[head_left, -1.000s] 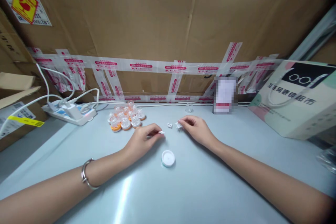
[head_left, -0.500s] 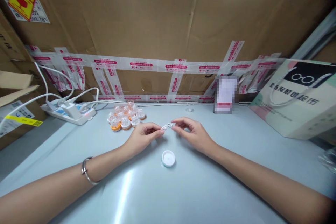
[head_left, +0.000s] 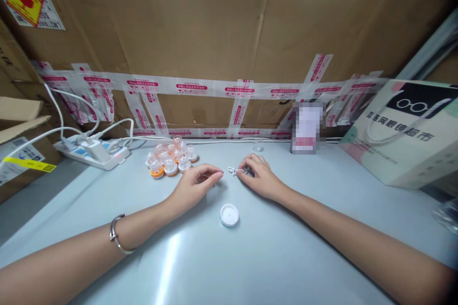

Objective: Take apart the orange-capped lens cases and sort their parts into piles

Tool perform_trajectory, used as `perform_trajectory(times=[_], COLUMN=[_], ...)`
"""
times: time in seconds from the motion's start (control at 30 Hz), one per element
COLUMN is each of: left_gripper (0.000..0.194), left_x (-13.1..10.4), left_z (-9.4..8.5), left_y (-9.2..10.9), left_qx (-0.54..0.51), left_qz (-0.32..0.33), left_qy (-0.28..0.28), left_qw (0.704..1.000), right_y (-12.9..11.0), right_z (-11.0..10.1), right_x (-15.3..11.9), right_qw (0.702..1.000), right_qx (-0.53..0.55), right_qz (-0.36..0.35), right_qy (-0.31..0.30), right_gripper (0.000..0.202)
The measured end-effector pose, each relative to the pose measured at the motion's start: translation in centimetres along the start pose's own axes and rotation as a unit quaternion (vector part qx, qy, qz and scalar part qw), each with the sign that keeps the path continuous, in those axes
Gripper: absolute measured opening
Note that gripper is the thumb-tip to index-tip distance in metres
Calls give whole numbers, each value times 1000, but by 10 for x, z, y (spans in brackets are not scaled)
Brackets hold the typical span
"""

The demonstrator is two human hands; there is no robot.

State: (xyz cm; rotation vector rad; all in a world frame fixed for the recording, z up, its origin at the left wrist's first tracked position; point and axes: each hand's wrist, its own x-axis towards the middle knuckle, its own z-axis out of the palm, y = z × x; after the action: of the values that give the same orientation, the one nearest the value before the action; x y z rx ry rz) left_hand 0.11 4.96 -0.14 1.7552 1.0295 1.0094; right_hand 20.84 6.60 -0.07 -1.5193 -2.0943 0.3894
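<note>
1. Since the earlier frame, the white looped piece (head_left: pixel 241 171) has moved from your left hand (head_left: pixel 196 181) to your right hand (head_left: pixel 261 176), at the pinched thumb and finger.
2. Your left thumb and finger nearly meet; whether they hold anything, I cannot tell.
3. The piece looks light, thin and perhaps fragile; pinch its edge gently.
4. A small spotted part (head_left: pixel 231 169) lies just beside it.
5. Nearer you sits a white round dish (head_left: pixel 229 215); clustered cases (head_left: pixel 171 158) crowd your left hand's far side.

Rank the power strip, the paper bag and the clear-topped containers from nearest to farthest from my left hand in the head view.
From your left hand:
1. Clear-topped containers: just beyond, leftward.
2. Power strip: farther left.
3. Paper bag: far right.
</note>
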Motion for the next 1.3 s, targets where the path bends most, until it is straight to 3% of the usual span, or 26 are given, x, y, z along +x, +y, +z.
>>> perform_trajectory(times=[0.3, 0.47, 0.63, 0.83, 0.93, 1.03, 1.17, 1.3], left_gripper=[27, 24, 23, 32, 39, 31, 22, 23], left_x=[-1, -1, 9, 34, 44, 50, 54, 56], left_z=[1, -1, -4, 5, 15, 25, 33, 37], left_y=[2, 2, -2, -8, -8, -9, -11, -11], left_qx=[1, 51, 159, 219, 245, 269, 272, 266], left_qz=[3, 24, 39, 89, 138, 175, 208, 216], left_qy=[-4, 11, 5, -46, -74, -93, -102, -95], left_qw=[1000, 998, 987, 971, 957, 942, 934, 935], right_y=[0, 6, 12, 14, 28, 58, 94, 88], right_z=[0, -5, -9, -40, -63, -74, -70, -61], right_x=[-1, -1, 3, 13, 16, 13, 5, 7], right_qw=[1000, 992, 963, 972, 967, 958, 948, 964], right_qx=[8, 118, 264, 218, 236, 248, 246, 190], right_qz=[9, -35, 28, 63, 87, 146, 202, 183], right_qy=[-4, 14, 36, 63, 46, -4, -25, -34], right_gripper=[11, 14, 23, 30, 32, 34, 32, 26])
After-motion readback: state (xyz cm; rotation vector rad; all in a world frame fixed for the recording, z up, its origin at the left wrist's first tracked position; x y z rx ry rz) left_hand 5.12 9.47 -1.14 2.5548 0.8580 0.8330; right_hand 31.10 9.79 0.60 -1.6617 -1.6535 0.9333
